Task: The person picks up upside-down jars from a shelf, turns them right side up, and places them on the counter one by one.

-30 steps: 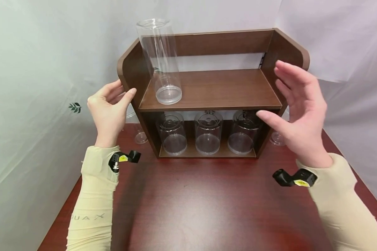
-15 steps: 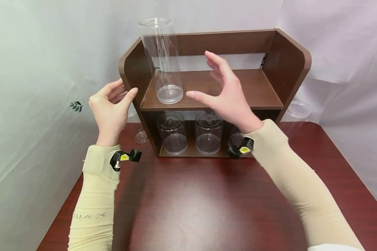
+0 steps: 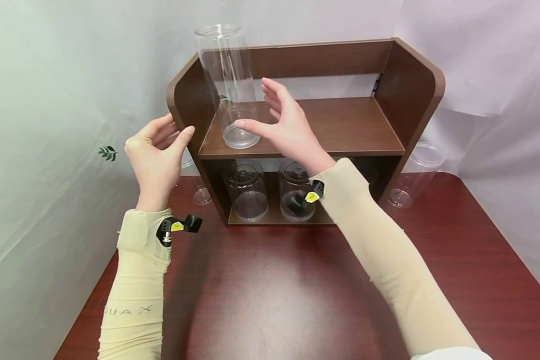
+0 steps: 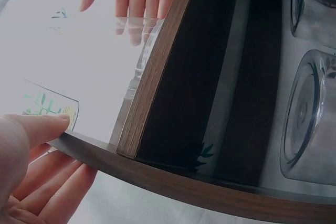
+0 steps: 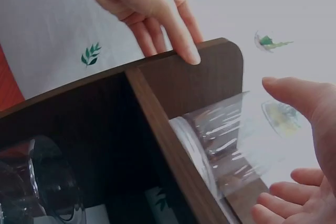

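A two-tier brown wooden shelf (image 3: 337, 122) stands on the table. My left hand (image 3: 155, 157) pinches the edge of its left side panel (image 3: 186, 97), thumb on the inner face and fingers behind. On the upper board, near that panel, stands a tall clear plastic jar (image 3: 227, 70), upright. My right hand (image 3: 290, 130) is just right of this jar, holding nothing. Its thumb overlaps the jar's base in the head view. The right wrist view has the thumb and curved fingers spread (image 5: 289, 90) on either side of the clear jar (image 5: 223, 145), apart from its wall.
In the lower compartment, clear jars (image 3: 250, 195) stand in a row; my right sleeve hides the right part. Another clear jar (image 3: 415, 175) stands on the dark red table (image 3: 252, 290) right of the shelf, and one (image 3: 201, 192) at its left. White cloth (image 3: 63, 100) hangs behind.
My right hand has moved left from the shelf's right side to the tall jar, its fingers staying spread. The left hand stays on the side panel.
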Tool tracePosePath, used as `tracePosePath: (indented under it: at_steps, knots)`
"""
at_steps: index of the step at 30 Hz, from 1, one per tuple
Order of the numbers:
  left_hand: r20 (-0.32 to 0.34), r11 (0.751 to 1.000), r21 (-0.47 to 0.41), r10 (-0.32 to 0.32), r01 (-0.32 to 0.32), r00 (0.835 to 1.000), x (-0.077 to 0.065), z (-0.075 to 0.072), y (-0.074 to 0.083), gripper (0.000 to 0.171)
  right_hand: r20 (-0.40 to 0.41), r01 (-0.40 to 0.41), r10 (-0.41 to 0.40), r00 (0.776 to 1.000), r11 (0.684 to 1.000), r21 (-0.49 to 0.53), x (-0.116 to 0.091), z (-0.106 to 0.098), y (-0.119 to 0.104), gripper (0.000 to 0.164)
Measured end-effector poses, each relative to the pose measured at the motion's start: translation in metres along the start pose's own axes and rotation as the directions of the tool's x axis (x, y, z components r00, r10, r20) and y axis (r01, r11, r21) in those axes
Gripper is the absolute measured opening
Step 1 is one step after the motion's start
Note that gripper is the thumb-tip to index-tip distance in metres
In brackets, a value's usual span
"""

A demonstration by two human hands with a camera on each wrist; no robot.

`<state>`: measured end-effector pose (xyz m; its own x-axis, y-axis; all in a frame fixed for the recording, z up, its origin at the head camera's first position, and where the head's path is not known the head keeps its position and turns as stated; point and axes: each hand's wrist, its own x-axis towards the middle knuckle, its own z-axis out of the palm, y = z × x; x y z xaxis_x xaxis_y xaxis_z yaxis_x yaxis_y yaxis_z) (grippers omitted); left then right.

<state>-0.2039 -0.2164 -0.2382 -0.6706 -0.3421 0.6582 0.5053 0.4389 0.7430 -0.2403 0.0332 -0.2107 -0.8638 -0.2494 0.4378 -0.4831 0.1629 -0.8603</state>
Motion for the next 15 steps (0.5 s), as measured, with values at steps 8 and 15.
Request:
tracePosePath:
  at_steps: [8, 15]
  knots:
    - [0.002, 1.000, 0.009, 0.004, -0.004, 1.000, -0.002, 0.000, -0.001, 0.032, 0.038, -0.043, 0.045, 0.998, 0.998, -0.046, 0.004, 0.014, 0.004, 0.095]
    - [0.006, 1.000, 0.018, 0.002, -0.002, 1.000, -0.002, 0.000, 0.000, 0.032, 0.031, -0.050, 0.053, 0.998, 0.996, -0.075, 0.006, 0.019, 0.009, 0.088]
